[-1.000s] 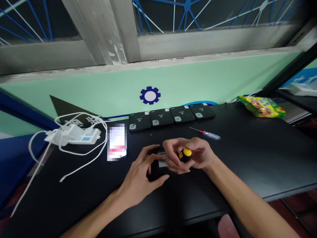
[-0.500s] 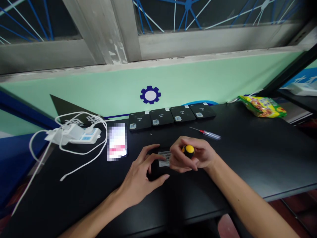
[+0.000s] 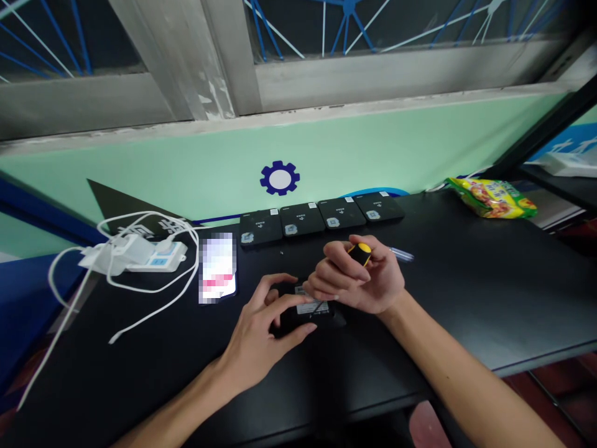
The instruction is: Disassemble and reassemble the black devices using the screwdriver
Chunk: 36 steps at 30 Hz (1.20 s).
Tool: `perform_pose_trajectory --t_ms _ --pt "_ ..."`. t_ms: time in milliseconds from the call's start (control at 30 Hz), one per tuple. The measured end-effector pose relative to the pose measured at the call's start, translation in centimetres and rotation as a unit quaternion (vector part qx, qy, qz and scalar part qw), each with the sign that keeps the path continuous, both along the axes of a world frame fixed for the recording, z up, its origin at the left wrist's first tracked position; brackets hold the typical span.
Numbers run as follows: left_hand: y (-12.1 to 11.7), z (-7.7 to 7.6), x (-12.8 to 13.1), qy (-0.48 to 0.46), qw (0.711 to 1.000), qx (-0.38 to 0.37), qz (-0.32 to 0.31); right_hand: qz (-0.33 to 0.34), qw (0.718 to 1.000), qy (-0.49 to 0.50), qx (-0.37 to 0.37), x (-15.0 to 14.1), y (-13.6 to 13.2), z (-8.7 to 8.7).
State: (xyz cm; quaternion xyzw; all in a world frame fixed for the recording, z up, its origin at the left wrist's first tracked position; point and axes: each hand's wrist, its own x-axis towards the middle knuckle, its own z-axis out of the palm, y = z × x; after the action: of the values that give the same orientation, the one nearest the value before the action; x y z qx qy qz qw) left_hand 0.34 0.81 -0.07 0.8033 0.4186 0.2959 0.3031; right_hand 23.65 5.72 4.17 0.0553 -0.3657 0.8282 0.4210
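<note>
A small flat black box (image 3: 336, 319) with a white printed label lies on the table in front of me. My left hand (image 3: 256, 333) holds it from the left, thumb along the near edge and fingers over the far edge and label. In my right hand (image 3: 361, 283) is a screwdriver (image 3: 362, 254) with a yellow-and-black handle, gripped in curled fingers. Its thin dark shaft slants down across the label; I cannot make out exactly where the tip touches. Behind the right hand, a second screwdriver (image 3: 402, 254) with a clear handle is partly hidden.
Several similar black boxes (image 3: 301, 223) stand in a row along the wall. To the left are a lit phone (image 3: 217, 267) and a white power strip (image 3: 158, 256) with loose cables. A yellow-green snack bag (image 3: 497, 199) sits at the back right.
My right hand has turned and tilted the screwdriver, rising slightly, so that its shaft and more of the label show. My left hand stays on the box. The view has shifted a little.
</note>
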Motion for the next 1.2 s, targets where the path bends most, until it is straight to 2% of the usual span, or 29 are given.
perform_pose_trajectory --t_ms 200,467,600,833,967,1100,1200 --pt "0.1 0.0 0.3 -0.043 0.997 0.071 -0.003 0.003 1.000 0.003 -0.016 -0.3 -0.2 0.1" --pt "0.1 0.3 0.0 -0.060 0.996 0.061 0.022 -0.082 0.991 0.031 -0.103 0.6 0.0 0.2" --pt "0.0 0.3 0.0 -0.055 0.992 0.083 0.073 -0.094 0.989 0.037 -0.110 0.6 0.1 0.0" --pt "0.3 0.4 -0.1 -0.076 0.990 0.080 0.084 -0.105 0.988 0.021 -0.114 0.3 -0.1 0.2" --pt "0.7 0.6 0.0 -0.066 0.988 0.077 0.116 -0.102 0.988 0.022 -0.116 0.3 -0.1 0.2" --pt "1.5 1.2 0.2 -0.066 0.983 0.069 0.156 -0.102 0.988 0.024 -0.114 0.4 -0.2 0.2" --pt "2.4 2.0 0.2 -0.037 0.982 0.098 0.155 -0.099 0.989 0.026 -0.107 0.5 -0.2 0.2"
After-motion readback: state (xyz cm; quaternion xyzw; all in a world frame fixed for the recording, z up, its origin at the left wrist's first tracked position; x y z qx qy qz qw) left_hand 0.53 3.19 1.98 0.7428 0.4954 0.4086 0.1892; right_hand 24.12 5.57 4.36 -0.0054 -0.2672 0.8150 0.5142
